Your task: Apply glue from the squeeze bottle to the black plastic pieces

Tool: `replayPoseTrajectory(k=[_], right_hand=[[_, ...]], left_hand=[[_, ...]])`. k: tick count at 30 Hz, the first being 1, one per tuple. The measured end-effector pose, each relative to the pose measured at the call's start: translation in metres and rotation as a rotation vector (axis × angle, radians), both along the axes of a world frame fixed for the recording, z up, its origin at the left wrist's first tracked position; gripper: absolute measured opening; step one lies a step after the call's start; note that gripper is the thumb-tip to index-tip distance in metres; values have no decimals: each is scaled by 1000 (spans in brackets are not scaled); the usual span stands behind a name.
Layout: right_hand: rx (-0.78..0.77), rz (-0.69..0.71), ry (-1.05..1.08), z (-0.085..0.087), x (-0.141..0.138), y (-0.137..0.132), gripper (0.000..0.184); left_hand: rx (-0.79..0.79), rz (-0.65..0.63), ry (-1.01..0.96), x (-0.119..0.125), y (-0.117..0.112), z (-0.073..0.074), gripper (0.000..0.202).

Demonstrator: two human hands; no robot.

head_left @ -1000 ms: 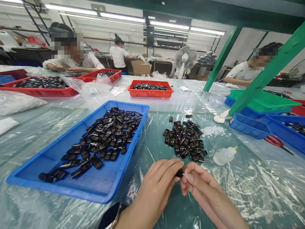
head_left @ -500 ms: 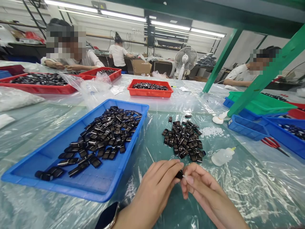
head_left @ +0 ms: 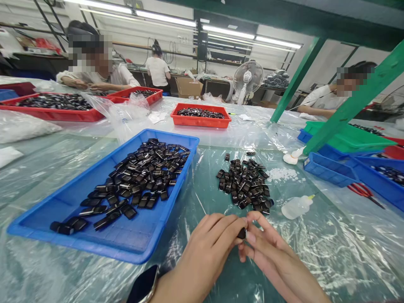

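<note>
My left hand (head_left: 206, 248) and my right hand (head_left: 268, 252) meet low in the middle, fingertips pinched together on one small black part (head_left: 242, 233). Just beyond them a loose pile of the same black parts (head_left: 244, 185) lies on the plastic-covered table. Left of my hands stands a blue tray (head_left: 94, 235) holding many more black parts (head_left: 142, 172). A small squeeze bottle (head_left: 296, 206) with a yellow tip lies on its side to the right of the pile. A dark watch (head_left: 143, 286) shows on my left wrist.
White pellets (head_left: 282, 173) lie behind the pile. Blue and green trays (head_left: 347, 139) and red scissors (head_left: 362, 190) sit at right, beside slanting green frame posts (head_left: 344, 111). Red trays (head_left: 200, 116) of parts stand farther back. Other people work across the table.
My hands have stayed in place, the fingers closing tighter round the black part so less of it shows. The view shifted slightly.
</note>
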State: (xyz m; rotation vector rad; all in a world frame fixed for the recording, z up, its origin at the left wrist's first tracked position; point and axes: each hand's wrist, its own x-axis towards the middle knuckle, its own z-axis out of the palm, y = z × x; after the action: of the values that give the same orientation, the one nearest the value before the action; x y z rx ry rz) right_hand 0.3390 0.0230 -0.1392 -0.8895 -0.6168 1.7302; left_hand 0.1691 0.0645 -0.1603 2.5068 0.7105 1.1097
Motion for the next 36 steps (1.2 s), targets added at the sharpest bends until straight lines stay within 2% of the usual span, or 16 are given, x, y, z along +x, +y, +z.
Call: replayPoseTrajectory(k=[4,7,8,10,11,13,14,16,18,20,23,26,28,31,33,36], right_hand=[[15,57,-13,-6,1,0,17],[95,-40,-140,-9,-6,-7,25],[160,-125,-191,-9,-6,-9,31],[314,-417,-345,-11,4,-14,44],[392,-605,-444,-12,14,-15,49],[484,-956,-709,-17,44,-13,53],[518,-1054,-828,-22,62,-11,64],[493,-979,-1008,-36,96,-3,87],[322,-764,-1110,-53,120,6,103],[183,-598,-1130,-65,130,14,102],[104,-495,-1156,-70,130,19,85],[90,-453,-1190,-66,128,18,73],[76,-440,-1190,-64,130,17,71],[49,-446,-1174,-66,134,14,71],[51,-454,-1157,-69,136,14,69],[62,-458,-1126,-74,137,14,65]], left_hand=[[67,19,34,1,0,2,30],[140,-7,17,2,-3,10,27],[172,-19,3,0,-4,15,26],[238,49,-22,-10,-4,29,26],[277,145,-26,-19,-2,36,28],[308,446,29,-40,8,49,36],[332,573,97,-51,14,54,41],[420,762,164,-68,27,56,50],[451,784,262,-70,33,45,53],[446,660,343,-55,31,25,48],[257,401,510,-13,29,-9,47],[182,380,546,23,46,-28,57],[137,413,542,33,65,-30,55],[74,443,514,34,87,-24,32],[45,439,486,30,89,-19,20],[13,390,435,23,76,-12,20]])
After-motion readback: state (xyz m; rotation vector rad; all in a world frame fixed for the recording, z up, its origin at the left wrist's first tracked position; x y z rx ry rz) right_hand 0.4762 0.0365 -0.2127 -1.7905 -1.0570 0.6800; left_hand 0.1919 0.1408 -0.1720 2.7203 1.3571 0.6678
